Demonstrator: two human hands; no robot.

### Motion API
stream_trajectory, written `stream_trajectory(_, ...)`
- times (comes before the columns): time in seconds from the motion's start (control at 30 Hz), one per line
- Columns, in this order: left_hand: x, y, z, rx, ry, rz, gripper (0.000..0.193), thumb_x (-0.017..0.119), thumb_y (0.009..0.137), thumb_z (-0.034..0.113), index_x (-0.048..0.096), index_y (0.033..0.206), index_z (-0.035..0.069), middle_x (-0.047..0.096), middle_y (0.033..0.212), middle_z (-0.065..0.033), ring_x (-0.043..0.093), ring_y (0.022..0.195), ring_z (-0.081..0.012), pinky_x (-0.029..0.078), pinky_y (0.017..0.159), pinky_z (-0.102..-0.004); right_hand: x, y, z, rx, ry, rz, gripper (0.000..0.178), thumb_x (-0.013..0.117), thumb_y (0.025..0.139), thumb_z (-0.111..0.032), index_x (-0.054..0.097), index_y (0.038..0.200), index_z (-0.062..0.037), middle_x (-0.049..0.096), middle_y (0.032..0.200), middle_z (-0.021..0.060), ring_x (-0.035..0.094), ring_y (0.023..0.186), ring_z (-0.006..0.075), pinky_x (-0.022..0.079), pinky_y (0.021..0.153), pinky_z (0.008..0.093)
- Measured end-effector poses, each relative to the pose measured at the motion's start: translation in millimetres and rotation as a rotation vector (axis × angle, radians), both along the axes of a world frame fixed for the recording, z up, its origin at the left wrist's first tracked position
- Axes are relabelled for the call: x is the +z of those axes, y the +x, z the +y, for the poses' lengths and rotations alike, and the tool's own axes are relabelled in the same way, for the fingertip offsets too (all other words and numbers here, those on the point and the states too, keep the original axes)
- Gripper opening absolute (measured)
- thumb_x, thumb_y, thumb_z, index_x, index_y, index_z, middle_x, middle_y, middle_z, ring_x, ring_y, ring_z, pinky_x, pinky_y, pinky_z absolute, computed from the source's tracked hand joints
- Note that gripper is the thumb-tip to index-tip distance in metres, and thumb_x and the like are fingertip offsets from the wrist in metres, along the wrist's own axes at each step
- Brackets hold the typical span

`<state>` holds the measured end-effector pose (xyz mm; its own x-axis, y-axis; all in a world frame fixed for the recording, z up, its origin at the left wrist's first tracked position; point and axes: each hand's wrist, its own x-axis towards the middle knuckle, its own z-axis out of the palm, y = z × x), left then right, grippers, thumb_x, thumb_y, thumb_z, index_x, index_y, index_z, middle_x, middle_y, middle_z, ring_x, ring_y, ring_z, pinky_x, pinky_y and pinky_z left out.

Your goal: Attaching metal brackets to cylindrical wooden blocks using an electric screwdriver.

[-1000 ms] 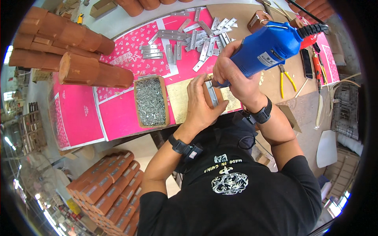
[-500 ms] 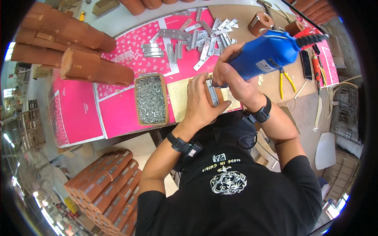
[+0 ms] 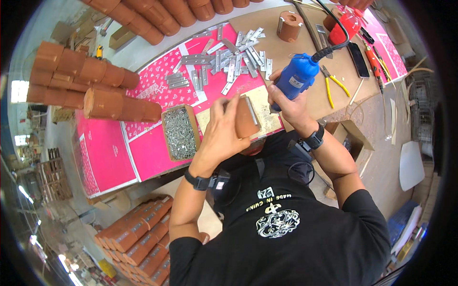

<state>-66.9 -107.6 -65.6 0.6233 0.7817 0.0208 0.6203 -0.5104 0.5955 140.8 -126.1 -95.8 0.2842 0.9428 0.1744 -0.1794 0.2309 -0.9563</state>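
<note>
My left hand (image 3: 217, 128) is wrapped round a reddish-brown cylinder-like block (image 3: 244, 123). A narrow metal strip (image 3: 251, 110) lies along the block's right side. My right hand (image 3: 295, 110) grips a blue power screwdriver (image 3: 296, 78) with a black cable, held to the right of the block and apart from it. The screwdriver's tip is hard to make out. Beneath the block is a pale yellowish board (image 3: 272, 107). Left of my left hand stands a cardboard box (image 3: 194, 118) full of silvery screws (image 3: 180, 136). Beyond my hands lies a loose pile of metal strips (image 3: 234, 59).
Brown cylinders (image 3: 121, 105) are stacked at the left, with more along the far edge. Yellow-handled pliers (image 3: 329, 90), a black phone (image 3: 358, 59), a red bottle (image 3: 346, 26) and a brown cylinder (image 3: 289, 26) sit at right. Another stack (image 3: 138, 233) stands lower left.
My right hand has drawn the screwdriver back off the metal strip, and the tool is more upright. My left hand has turned the block, showing more of its brown side. The whole view has shifted.
</note>
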Motion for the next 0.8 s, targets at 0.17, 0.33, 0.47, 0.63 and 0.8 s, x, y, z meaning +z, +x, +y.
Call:
stream_trajectory(0.17,-36.0,-32.0,-0.5,0.085,-0.202,-0.249,0.101,0.084,0.064,0.014,0.029,0.149,0.001,0.034,0.141,-0.0216,0.043,0.133,-0.0375,0.037,0.113,-0.0457,-7.3,-8.3,-0.6,-0.007,0.03,0.092,0.025,0.072,0.088,-0.005,0.06,0.109,-0.0013,0.061,0.084,0.0006,0.057,0.066,0.0056,0.047,0.057,0.0227)
stream_trajectory(0.33,-52.7,-30.9,9.1,0.068,-0.402,-0.438,0.103,0.087,0.066,0.017,0.028,0.149,0.003,0.037,0.144,-0.0204,0.039,0.139,-0.0346,0.034,0.117,-0.0437,-7.8,-3.5,6.9,-0.027,0.009,0.047,0.024,0.071,0.088,-0.004,0.06,0.109,-0.0009,0.062,0.084,0.0004,0.056,0.066,0.005,0.047,0.058,0.0226)
stream_trajectory(0.47,-38.1,-32.9,11.2,0.031,-0.227,-0.206,0.1,0.086,0.07,0.023,0.028,0.149,0.001,0.041,0.143,-0.0206,0.042,0.135,-0.0351,0.036,0.114,-0.0445,-9.0,-5.9,11.5,-0.055,-0.024,0.013,0.025,0.072,0.087,-0.005,0.061,0.11,-0.0012,0.062,0.085,0.0002,0.057,0.068,0.0058,0.047,0.059,0.0231)
stream_trajectory(0.63,-50.8,-28.1,6.3,0.31,-0.19,-0.237,0.076,0.079,0.078,0.031,0.045,0.14,0.002,0.053,0.129,-0.023,0.055,0.12,-0.0357,0.046,0.101,-0.0449,-9.2,-21.4,10.3,-0.083,-0.141,-0.05,0.025,0.072,0.088,-0.008,0.062,0.111,-0.0036,0.061,0.087,0.0,0.057,0.069,0.0083,0.047,0.062,0.0244)
stream_trajectory(0.8,-41.8,3.9,-11.9,0.232,0.013,-0.368,0.05,0.074,0.069,0.022,0.058,0.113,0.004,0.06,0.11,-0.0219,0.059,0.101,-0.0402,0.048,0.088,-0.0502,-33.5,12.0,9.2,-0.101,-0.087,-0.218,0.022,0.062,0.094,-0.011,0.057,0.112,0.0001,0.057,0.073,0.0018,0.056,0.062,0.0106,0.045,0.06,0.0247)
